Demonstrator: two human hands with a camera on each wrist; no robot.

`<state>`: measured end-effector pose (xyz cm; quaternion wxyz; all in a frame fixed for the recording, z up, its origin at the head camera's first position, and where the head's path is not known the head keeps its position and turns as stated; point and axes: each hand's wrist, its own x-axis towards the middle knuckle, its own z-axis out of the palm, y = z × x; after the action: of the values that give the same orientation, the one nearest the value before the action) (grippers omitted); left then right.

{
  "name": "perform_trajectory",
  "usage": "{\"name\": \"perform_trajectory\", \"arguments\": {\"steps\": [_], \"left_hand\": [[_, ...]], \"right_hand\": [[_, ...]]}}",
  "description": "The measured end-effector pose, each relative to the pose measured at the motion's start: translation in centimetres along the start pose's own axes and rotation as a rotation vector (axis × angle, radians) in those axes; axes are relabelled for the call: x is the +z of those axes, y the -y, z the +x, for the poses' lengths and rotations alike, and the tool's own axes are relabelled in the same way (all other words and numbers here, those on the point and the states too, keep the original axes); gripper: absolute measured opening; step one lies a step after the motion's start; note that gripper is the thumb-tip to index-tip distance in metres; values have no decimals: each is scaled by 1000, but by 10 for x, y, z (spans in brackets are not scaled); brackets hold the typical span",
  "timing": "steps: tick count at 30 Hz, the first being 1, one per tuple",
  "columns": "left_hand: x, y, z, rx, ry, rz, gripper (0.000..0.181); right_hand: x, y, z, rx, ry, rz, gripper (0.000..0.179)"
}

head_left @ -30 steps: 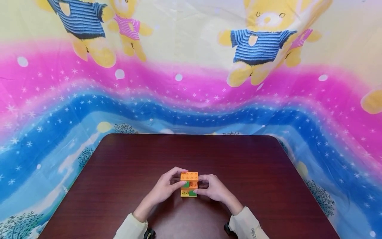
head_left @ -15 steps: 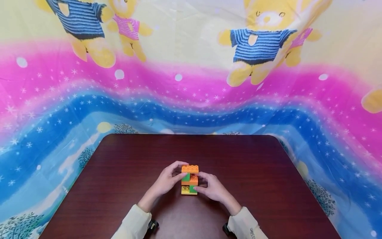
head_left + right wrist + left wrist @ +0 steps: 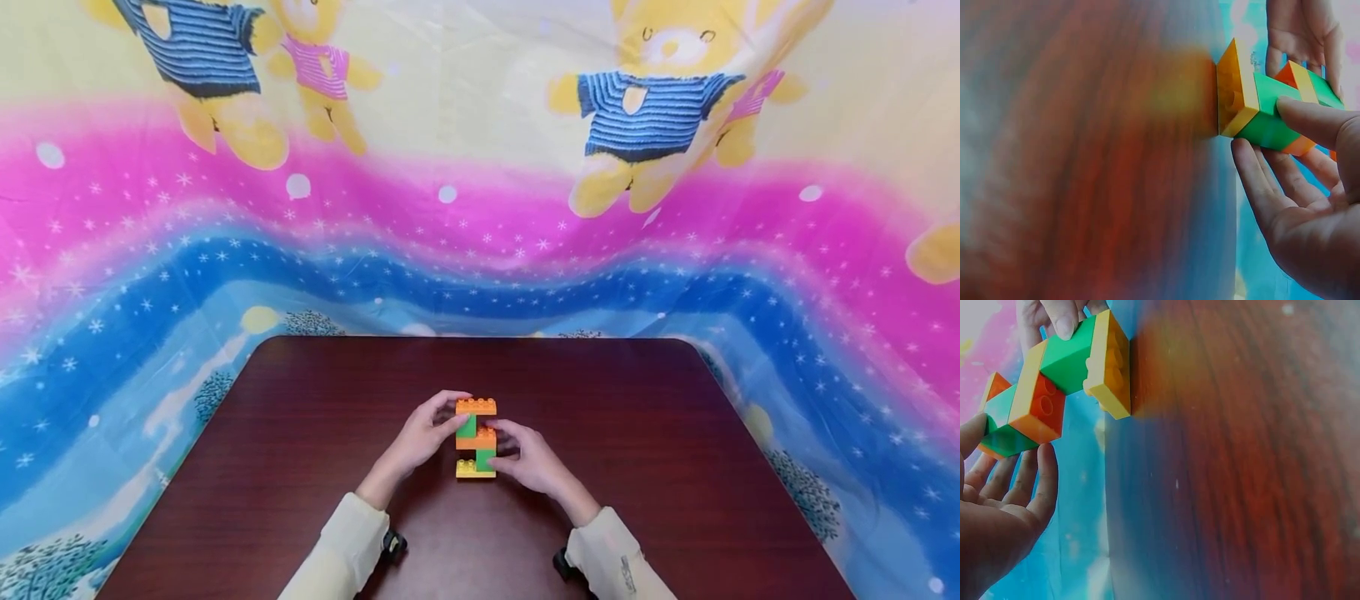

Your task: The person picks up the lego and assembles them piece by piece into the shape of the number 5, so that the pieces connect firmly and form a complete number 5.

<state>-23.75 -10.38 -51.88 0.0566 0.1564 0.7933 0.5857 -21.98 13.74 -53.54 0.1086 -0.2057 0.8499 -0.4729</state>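
A zigzag stack of toy building blocks stands upright between the hands, near the table's middle. At its foot is a yellow block [image 3: 466, 468]; above come a lower green block [image 3: 486, 458], an orange block [image 3: 472, 442], an upper green block [image 3: 467, 426] and a top orange block [image 3: 476, 407]. My left hand [image 3: 420, 435] pinches the upper green block, its thumb [image 3: 971, 432] on the near face. My right hand [image 3: 537, 460] holds the lower green block, thumb [image 3: 1316, 120] pressed on its near face. Whether the yellow block touches the table cannot be told.
The dark brown table [image 3: 637, 417] is glossy and mirrors the stack's foot. A printed cloth [image 3: 480, 208] with bears and snowflakes hangs behind and beside it. Pale sleeves [image 3: 348, 533] and dark wrist straps [image 3: 393, 546] cover both wrists.
The stack has shifted away from me with both hands, and more of its front shows now. My left hand has moved up and forward; the right hand less so. Both keep their hold.
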Motion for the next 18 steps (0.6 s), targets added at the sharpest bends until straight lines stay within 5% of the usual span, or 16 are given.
{"name": "perform_trajectory", "arguments": {"steps": [18], "left_hand": [[3,5,17,-6,-53,-45,48]], "right_hand": [[-10,-8,21,76,-11,36,58]]}}
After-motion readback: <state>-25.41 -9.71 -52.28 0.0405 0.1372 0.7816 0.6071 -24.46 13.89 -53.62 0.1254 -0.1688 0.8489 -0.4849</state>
